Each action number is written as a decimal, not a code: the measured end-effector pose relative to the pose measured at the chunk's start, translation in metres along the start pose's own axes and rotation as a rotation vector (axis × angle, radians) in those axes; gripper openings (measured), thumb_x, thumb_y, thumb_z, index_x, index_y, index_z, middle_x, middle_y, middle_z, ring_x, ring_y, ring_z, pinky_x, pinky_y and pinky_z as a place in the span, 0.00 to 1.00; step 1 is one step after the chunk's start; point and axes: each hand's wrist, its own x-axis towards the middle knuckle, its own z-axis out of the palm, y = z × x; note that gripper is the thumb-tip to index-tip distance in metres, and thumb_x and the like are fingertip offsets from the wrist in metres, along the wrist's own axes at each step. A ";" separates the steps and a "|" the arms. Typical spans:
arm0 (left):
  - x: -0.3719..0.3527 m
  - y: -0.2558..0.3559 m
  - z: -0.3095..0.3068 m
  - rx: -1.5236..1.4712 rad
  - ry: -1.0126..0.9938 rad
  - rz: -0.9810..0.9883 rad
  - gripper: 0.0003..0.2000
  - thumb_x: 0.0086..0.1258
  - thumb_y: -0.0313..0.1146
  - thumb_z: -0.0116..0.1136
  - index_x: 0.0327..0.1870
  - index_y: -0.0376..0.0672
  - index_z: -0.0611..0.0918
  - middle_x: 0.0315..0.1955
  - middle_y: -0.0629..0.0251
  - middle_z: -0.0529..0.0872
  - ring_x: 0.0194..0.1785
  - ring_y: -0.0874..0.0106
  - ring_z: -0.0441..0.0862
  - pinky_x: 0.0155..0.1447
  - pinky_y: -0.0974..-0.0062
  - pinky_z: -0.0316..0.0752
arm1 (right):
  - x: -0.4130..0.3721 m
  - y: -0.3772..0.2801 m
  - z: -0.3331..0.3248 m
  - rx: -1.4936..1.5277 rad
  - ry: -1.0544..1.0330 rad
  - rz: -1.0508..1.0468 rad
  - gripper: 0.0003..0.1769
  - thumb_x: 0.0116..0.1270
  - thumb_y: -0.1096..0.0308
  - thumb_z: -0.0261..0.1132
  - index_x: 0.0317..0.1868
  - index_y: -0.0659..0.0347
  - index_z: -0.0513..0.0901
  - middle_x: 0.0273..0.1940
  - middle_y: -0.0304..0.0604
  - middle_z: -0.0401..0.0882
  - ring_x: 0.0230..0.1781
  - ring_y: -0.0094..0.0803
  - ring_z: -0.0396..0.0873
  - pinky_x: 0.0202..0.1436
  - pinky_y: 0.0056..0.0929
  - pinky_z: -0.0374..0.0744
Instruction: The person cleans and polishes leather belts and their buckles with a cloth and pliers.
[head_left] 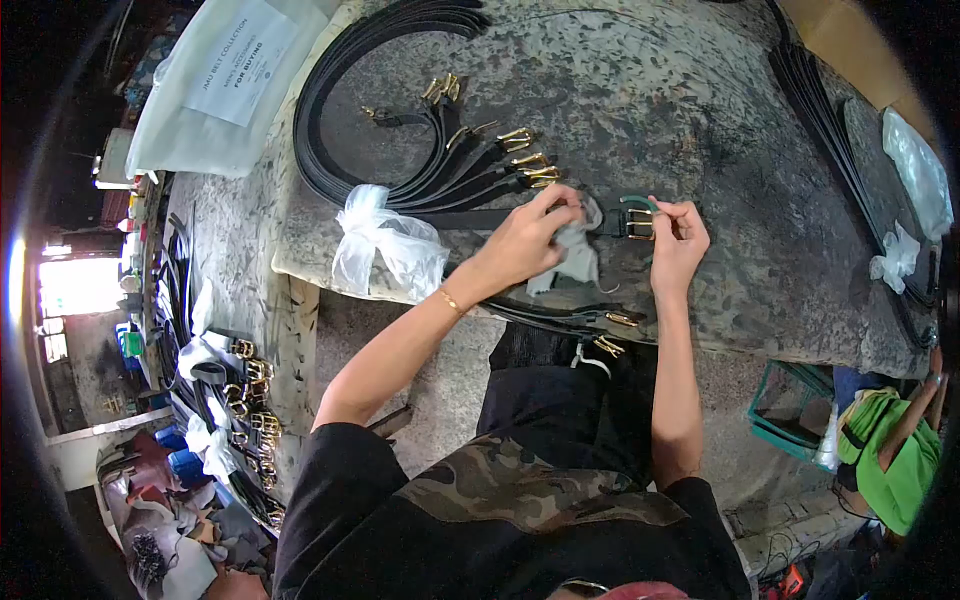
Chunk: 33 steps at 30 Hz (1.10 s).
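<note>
A black belt [470,219] lies across the worktable with its brass-coloured buckle [638,225] toward the right. My right hand [680,240] pinches the right end of that buckle between thumb and fingers. A thin green curved strip [638,201] shows along the buckle's upper edge. My left hand [540,230] is closed on a crumpled grey cloth [577,258], which hangs over the belt just left of the buckle. Below the hands, at the table's front edge, more black belts [550,318] end in gold buckles [620,319].
Several black belts with gold buckles [530,165] curve over the table's left side. Knotted clear plastic [385,240] sits at its front edge, and a printed plastic bag [235,75] at back left. More belts [815,105] lie at right. A person in green [895,450] is at far right.
</note>
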 end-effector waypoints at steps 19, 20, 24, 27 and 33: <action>0.019 0.021 0.018 -0.064 0.457 -0.139 0.13 0.59 0.21 0.63 0.47 0.35 0.84 0.52 0.51 0.83 0.54 0.54 0.83 0.57 0.63 0.79 | 0.006 0.007 -0.003 0.408 0.085 0.067 0.01 0.72 0.79 0.60 0.40 0.68 0.78 0.30 0.35 0.70 0.28 0.18 0.68 0.66 0.45 0.80; 0.025 0.018 0.025 -0.022 0.397 -0.028 0.17 0.62 0.24 0.65 0.53 0.34 0.81 0.54 0.48 0.82 0.54 0.52 0.82 0.56 0.62 0.79 | 0.007 0.005 -0.003 0.491 0.105 0.108 0.02 0.73 0.79 0.59 0.42 0.68 0.78 0.31 0.35 0.70 0.29 0.19 0.69 0.67 0.47 0.80; 0.030 0.011 0.043 0.263 0.136 0.219 0.24 0.60 0.31 0.68 0.58 0.34 0.78 0.57 0.51 0.78 0.62 0.52 0.76 0.65 0.58 0.72 | 0.008 -0.005 -0.011 0.665 0.147 0.209 0.04 0.74 0.77 0.59 0.45 0.67 0.78 0.33 0.35 0.70 0.32 0.22 0.72 0.69 0.53 0.78; 0.034 0.009 0.039 0.267 0.085 0.245 0.23 0.59 0.34 0.68 0.55 0.34 0.79 0.54 0.55 0.78 0.62 0.53 0.75 0.65 0.57 0.70 | 0.008 -0.004 -0.014 0.721 0.107 0.216 0.07 0.75 0.75 0.60 0.50 0.67 0.79 0.35 0.36 0.73 0.37 0.24 0.75 0.71 0.53 0.75; 0.045 0.016 0.037 0.333 0.083 0.202 0.22 0.54 0.35 0.71 0.50 0.38 0.80 0.48 0.56 0.80 0.55 0.54 0.77 0.59 0.57 0.72 | 0.007 -0.008 -0.020 0.771 0.040 0.216 0.11 0.74 0.73 0.64 0.54 0.66 0.79 0.39 0.38 0.78 0.42 0.25 0.78 0.63 0.41 0.80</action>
